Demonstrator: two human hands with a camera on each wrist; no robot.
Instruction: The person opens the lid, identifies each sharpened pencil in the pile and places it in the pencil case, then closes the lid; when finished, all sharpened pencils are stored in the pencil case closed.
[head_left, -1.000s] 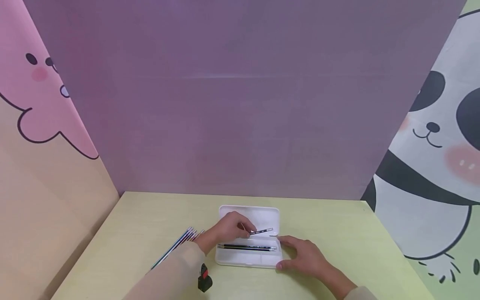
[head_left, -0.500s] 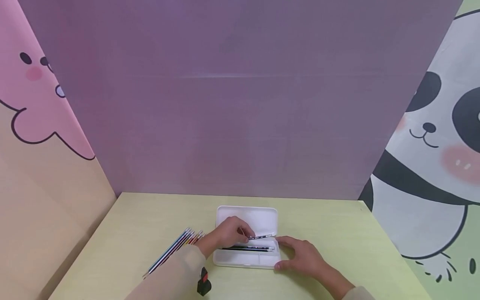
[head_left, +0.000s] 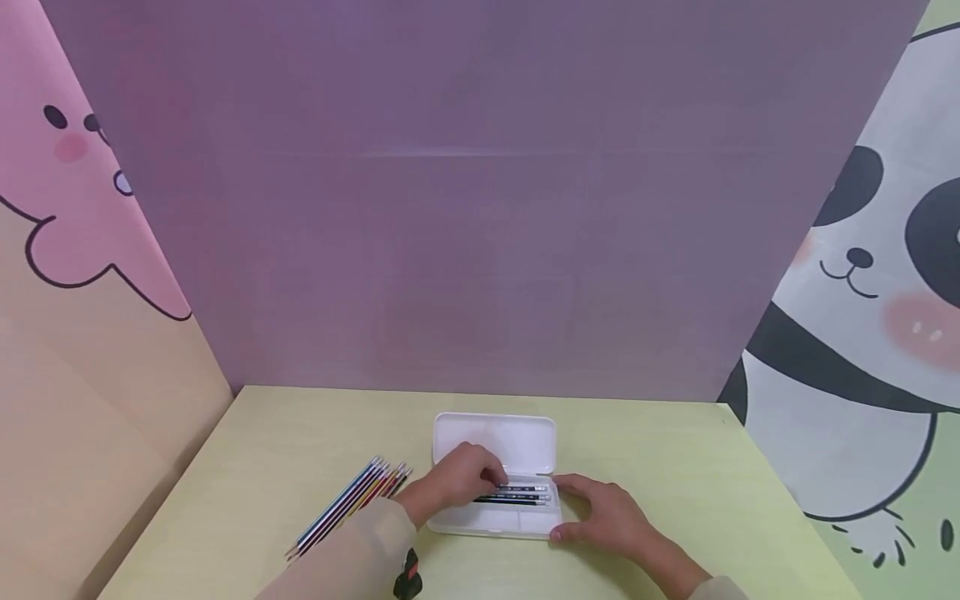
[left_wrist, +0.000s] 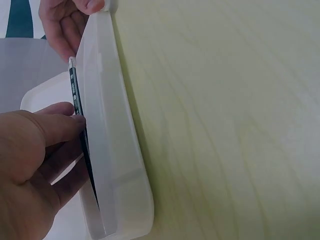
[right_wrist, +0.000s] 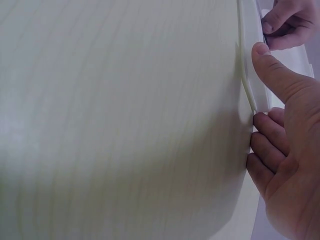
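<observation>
Head view: the left hand [head_left: 467, 477] has its fingertips clamped on a dark pencil [head_left: 525, 488], which lies along the long compartment of the open case [head_left: 472, 525], at the far side of the other dark pencils [head_left: 517, 502]. Its pale end points right. The right hand [head_left: 609, 518] holds the case's right end, thumb at the near corner and index finger at the far one. More pencils [head_left: 360, 504] lie fanned on the table [head_left: 637, 442], left of the case.

Left wrist view: the pinch sits partway along the barrel, leaving the pale end free. Whether the pencil touches the compartment floor cannot be told. It should be light and stiff, smooth enough to roll, with a point that may snap; mid-barrel looks the best place to take it.

Right wrist view: the thumb rests on the near wall, apart from the bent fingers at the end. The case is probably thin, light plastic, apt to skid, so its end walls give the surest hold.
</observation>
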